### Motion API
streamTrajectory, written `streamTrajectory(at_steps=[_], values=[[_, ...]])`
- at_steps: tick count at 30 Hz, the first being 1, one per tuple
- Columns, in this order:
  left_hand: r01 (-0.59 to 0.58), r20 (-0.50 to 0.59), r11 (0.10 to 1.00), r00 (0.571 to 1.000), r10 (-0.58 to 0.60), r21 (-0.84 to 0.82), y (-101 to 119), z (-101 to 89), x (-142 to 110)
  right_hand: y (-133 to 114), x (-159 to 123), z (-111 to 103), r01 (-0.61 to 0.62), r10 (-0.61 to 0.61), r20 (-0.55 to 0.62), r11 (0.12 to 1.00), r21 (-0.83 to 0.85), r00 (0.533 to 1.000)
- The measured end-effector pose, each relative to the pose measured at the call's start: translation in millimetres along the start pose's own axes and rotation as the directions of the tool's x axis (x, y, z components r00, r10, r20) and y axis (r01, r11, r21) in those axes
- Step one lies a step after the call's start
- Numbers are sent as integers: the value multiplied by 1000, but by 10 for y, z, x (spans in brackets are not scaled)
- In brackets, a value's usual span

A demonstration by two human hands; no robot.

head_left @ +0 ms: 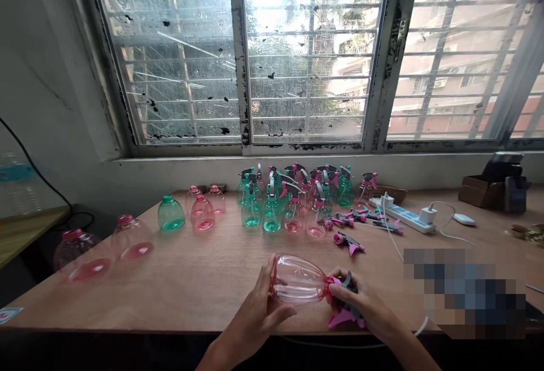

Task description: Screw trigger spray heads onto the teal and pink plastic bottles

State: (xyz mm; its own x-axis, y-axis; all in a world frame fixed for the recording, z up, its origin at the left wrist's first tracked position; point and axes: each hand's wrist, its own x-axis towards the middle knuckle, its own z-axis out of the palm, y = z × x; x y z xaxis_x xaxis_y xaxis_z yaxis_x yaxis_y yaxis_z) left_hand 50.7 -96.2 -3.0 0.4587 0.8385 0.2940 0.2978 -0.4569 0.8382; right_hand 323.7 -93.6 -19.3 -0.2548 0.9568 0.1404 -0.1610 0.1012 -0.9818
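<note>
A clear pink spray bottle (pixel 300 277) lies sideways above the table's front edge, its neck pointing right. My left hand (pixel 266 300) cups its base, thumb underneath and fingers around the far side. At the neck, my right hand (pixel 355 297) grips a pink and black trigger sprayer head (pixel 347 317), which meets the bottle's mouth. My fingers partly hide the joint, so how far it is screwed on cannot be seen. Just beyond lies a loose sprayer head (pixel 348 242), with several more sprayer heads (pixel 361 218) behind it.
Capped green and pink spray bottles (pixel 272 209) stand grouped at the back. Several headless bottles, including a green one (pixel 171 213) and a pink one (pixel 132 238), stand left. A power strip (pixel 403 216) with cables lies right, near a cardboard box (pixel 480 190). A blurred patch covers the front right.
</note>
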Motion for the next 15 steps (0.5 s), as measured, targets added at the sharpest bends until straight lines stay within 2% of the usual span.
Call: streamTrajectory(at_steps=[4, 15], values=[[-15, -7, 999, 1000, 15, -50, 8, -5, -5, 13, -6, -5, 0, 0, -6, 1000, -11, 1000], [-70, -9, 997, 998, 70, -30, -36, 8, 5, 10, -9, 9, -9, 10, -18, 999, 40, 1000]])
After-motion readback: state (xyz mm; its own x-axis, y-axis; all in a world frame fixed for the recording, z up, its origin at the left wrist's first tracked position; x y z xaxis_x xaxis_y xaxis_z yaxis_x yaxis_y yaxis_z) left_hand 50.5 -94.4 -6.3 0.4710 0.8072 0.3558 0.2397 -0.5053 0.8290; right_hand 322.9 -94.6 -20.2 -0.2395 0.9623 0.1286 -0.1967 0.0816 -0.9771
